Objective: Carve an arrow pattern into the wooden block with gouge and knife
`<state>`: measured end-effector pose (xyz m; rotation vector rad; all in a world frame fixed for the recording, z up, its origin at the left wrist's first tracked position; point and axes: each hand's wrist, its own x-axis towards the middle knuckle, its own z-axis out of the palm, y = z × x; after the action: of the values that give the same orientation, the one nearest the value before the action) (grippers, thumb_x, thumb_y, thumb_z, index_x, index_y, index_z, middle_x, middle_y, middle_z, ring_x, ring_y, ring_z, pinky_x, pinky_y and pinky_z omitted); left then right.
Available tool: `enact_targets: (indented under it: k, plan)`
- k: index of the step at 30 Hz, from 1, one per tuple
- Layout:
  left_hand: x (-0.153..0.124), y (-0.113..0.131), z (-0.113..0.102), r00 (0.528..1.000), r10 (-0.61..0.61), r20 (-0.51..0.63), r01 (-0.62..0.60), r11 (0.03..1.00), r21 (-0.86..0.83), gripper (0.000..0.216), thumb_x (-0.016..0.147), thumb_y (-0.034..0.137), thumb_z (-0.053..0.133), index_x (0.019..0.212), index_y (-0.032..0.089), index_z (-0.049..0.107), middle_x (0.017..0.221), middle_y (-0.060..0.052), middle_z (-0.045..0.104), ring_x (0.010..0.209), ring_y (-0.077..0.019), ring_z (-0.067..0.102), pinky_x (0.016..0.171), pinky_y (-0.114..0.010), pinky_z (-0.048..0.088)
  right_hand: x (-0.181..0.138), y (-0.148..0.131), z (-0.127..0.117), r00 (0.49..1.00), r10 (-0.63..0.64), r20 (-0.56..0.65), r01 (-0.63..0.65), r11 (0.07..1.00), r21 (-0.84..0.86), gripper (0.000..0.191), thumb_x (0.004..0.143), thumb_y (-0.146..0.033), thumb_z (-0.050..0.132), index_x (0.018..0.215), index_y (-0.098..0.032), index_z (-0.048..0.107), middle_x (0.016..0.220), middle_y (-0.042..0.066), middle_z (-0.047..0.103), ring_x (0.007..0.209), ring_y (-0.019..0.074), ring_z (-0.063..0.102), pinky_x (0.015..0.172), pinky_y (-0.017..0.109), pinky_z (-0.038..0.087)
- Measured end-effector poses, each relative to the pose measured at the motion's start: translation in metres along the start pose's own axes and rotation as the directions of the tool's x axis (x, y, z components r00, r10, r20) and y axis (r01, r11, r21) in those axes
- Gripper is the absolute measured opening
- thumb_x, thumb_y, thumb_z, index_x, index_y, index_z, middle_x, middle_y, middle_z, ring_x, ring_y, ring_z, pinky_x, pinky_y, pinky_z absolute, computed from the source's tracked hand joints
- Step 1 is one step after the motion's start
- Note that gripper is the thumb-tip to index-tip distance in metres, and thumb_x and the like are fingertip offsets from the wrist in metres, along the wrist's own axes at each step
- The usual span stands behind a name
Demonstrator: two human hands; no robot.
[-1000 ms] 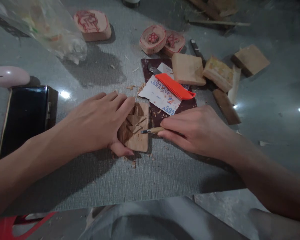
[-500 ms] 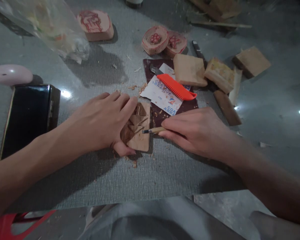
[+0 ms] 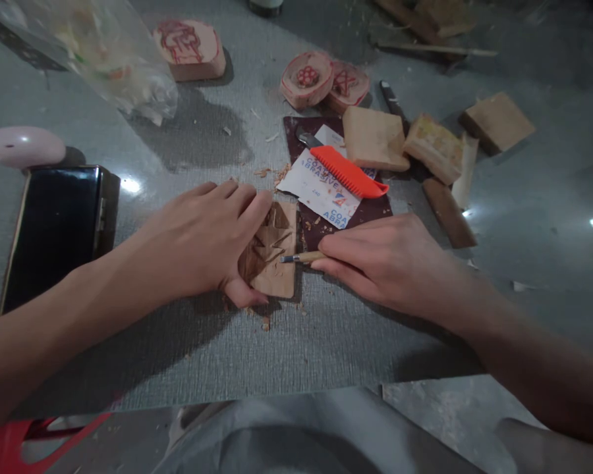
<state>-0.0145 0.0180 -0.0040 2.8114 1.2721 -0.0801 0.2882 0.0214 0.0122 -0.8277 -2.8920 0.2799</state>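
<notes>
A small wooden block (image 3: 278,280) with a zigzag tree-like shape cut into its face lies flat on the table. My left hand (image 3: 212,240) grips it, fingers over the far left side and thumb at the near edge, covering its left part. Closed around a wood carving chisel (image 3: 309,257), my right hand (image 3: 380,260) rests just right of the block. The chisel's metal tip sits over the block's right half; whether it bites into the wood I cannot tell. Wood shavings (image 3: 265,324) lie around the block.
Beyond the block are sandpaper (image 3: 316,191), an orange-handled cutter (image 3: 350,172), and several wood pieces (image 3: 375,138). Round carved pieces (image 3: 306,79) and a plastic bag (image 3: 113,59) lie farther back. A black case (image 3: 54,230) and a pale oval object (image 3: 24,146) stand left.
Hardly anything differs. Both hands keep their grips, and the chisel tip stays at nearly the same spot on the block.
</notes>
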Motion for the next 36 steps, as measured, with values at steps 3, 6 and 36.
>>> enact_targets:
  k: [3,6,36]
  plan:
    - [0.000,-0.001,0.001,1.000,0.017,-0.012,-0.017,1.000,-0.015,0.117,0.068,0.114,0.074,0.134,0.018,0.069,0.116,-0.022,0.079,0.105,-0.0491,0.078,0.090,-0.060,0.063,-0.001,0.000,0.002,1.000,-0.010,-0.008,0.010,1.000,-0.024,0.052,0.129,-0.048,0.049,0.090,-0.022,0.070,0.072,-0.001,0.066,0.065,0.0170,0.056,0.063,0.038,0.025]
    - [0.000,-0.002,0.001,0.999,0.017,-0.028,-0.018,0.999,-0.050,0.115,0.068,0.113,0.076,0.134,0.019,0.070,0.118,-0.023,0.079,0.108,-0.0500,0.078,0.091,-0.060,0.063,-0.001,-0.001,0.003,1.000,-0.009,-0.008,0.009,0.999,-0.044,0.051,0.129,-0.048,0.048,0.091,-0.022,0.071,0.072,-0.001,0.066,0.064,0.0171,0.056,0.063,0.038,0.025]
    - [-0.004,-0.002,0.001,0.993,0.119,-0.002,-0.119,0.993,0.021,0.120,0.070,0.112,0.076,0.134,0.010,0.072,0.106,-0.016,0.077,0.097,-0.0418,0.079,0.089,-0.054,0.061,-0.003,0.014,-0.012,1.000,-0.005,0.015,0.006,1.000,-0.027,0.049,0.126,-0.048,0.052,0.089,-0.023,0.072,0.068,0.000,0.061,0.063,0.0192,0.055,0.064,0.038,0.031]
